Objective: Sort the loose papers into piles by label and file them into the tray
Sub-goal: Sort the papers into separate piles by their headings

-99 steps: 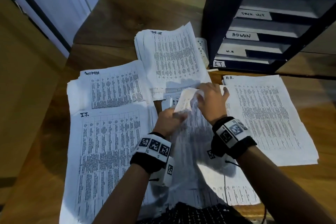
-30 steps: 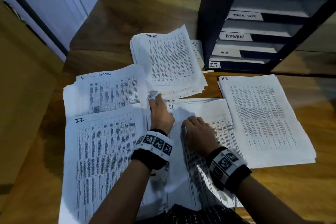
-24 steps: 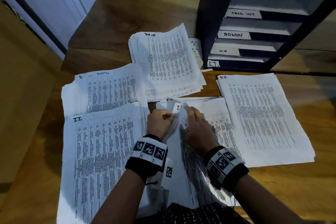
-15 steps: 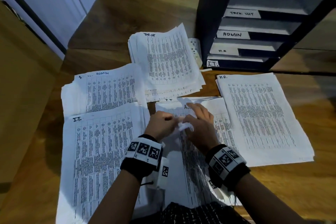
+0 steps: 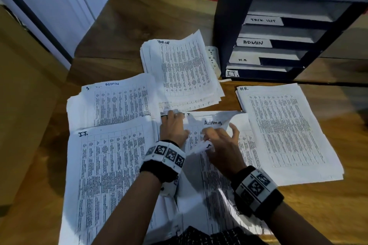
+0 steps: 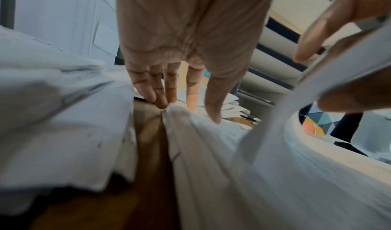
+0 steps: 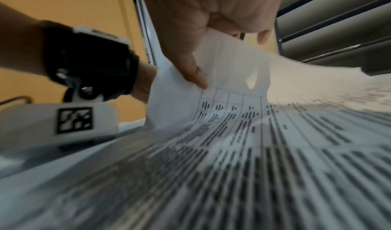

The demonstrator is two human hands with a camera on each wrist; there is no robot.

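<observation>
The right hand (image 5: 221, 145) pinched the curled-back corner of the top sheet (image 5: 201, 148) at frame centre, baring a page marked "Admin" (image 5: 212, 122) beneath. The left hand (image 5: 173, 125), fingers straight, pressed flat on the unsorted stack (image 5: 201, 181) (its far left corner). Peeling one sheet cleanly likely called for that steady press and a slow lift. Around them lay sorted piles: I.T. (image 5: 111, 165) lower left, Admin (image 5: 119, 101) above it, Task List (image 5: 183, 69) upper centre, H.R. (image 5: 284, 129) right; the labelled tray (image 5: 264, 43) stood upper right. Only the right wrist view showed the thumb (image 7: 190, 69) clamping the sheet's underside; labels read solely overhead.
</observation>
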